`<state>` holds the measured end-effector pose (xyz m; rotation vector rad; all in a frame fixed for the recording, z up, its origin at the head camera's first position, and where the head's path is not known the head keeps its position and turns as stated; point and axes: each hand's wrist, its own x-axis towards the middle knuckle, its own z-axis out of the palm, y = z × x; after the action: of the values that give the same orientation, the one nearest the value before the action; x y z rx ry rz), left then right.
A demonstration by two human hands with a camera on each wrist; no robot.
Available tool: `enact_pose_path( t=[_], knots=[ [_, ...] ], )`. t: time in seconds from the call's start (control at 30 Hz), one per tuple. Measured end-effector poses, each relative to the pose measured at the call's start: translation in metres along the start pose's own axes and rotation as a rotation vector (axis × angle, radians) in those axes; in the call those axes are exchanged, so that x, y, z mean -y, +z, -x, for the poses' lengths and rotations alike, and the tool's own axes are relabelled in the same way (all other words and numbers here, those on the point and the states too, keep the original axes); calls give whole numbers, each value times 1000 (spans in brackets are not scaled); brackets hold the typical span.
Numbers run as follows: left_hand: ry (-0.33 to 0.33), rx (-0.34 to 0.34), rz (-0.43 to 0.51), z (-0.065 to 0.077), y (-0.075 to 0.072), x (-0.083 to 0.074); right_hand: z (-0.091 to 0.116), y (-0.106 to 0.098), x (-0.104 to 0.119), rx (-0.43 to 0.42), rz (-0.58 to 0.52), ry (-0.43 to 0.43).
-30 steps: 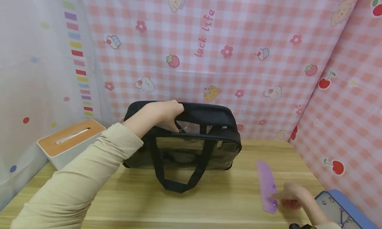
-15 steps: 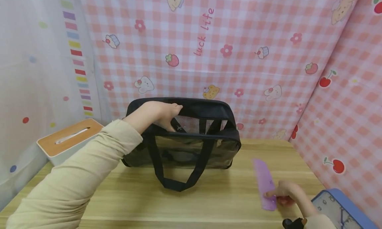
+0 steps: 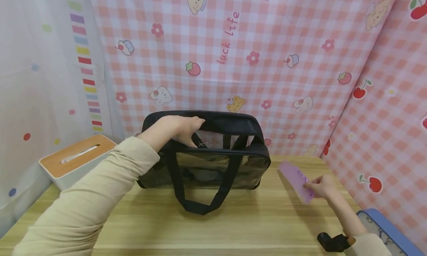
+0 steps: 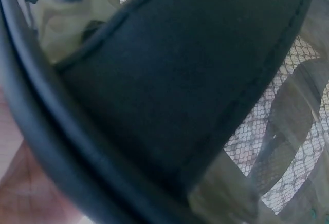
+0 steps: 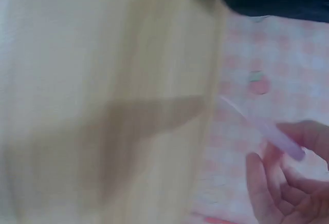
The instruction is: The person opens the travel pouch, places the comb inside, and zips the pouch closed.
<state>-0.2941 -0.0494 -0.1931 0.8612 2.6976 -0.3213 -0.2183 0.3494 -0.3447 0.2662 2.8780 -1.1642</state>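
A black carry bag (image 3: 213, 170) with see-through panels, mesh and strap handles stands on the wooden table in the head view, its top mouth parted. My left hand (image 3: 186, 128) rests at the left of that mouth, fingers over the far rim, thumb spread toward the near rim; the fingertips are partly hidden. In the left wrist view the bag's black piping (image 4: 77, 126) crosses close in front of my fingers. To the right of the bag, my right hand (image 3: 321, 186) pinches one end of a thin translucent purple strip (image 3: 293, 178) with dark print, tilted above the table.
A white tissue box (image 3: 75, 159) with a wooden lid stands at the left. A blue-framed clock (image 3: 387, 230) lies at the lower right, partly behind my right forearm. Pink checked cloth (image 3: 280, 82) hangs behind the table and along the right side.
My right hand has pinched the purple strip and lifted it off the table, moving it away toward the back. The bag's mouth has widened a little; my left hand stays at it.
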Motion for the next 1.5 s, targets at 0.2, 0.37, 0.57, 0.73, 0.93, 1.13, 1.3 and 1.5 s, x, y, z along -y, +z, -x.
enact_pose_path(
  t=[0.2, 0.37, 0.57, 0.73, 0.93, 1.13, 1.3, 1.5],
  knots=[
    [-16, 3, 17, 1, 1, 0, 0, -12, 36, -354, -33, -179],
    [-26, -3, 12, 1, 0, 0, 0, -18, 61, -516, -127, -353],
    [-27, 1, 11, 0, 0, 0, 3, -20, 91, -569, -124, -530],
    [-32, 16, 24, 0, 1, 0, 2, -14, 114, -514, 11, -814],
    [-47, 35, 10, -2, 1, -1, -5, 4, 144, -432, 307, -1025],
    [-29, 37, 2, -1, 0, -1, -16, 23, 181, -168, 434, -826],
    [-18, 37, 3, 2, 0, -1, -31, 41, 206, 36, 452, -695],
    [-7, 23, -15, 3, 1, -1, -42, 58, 224, 181, 375, -525]
  ],
)
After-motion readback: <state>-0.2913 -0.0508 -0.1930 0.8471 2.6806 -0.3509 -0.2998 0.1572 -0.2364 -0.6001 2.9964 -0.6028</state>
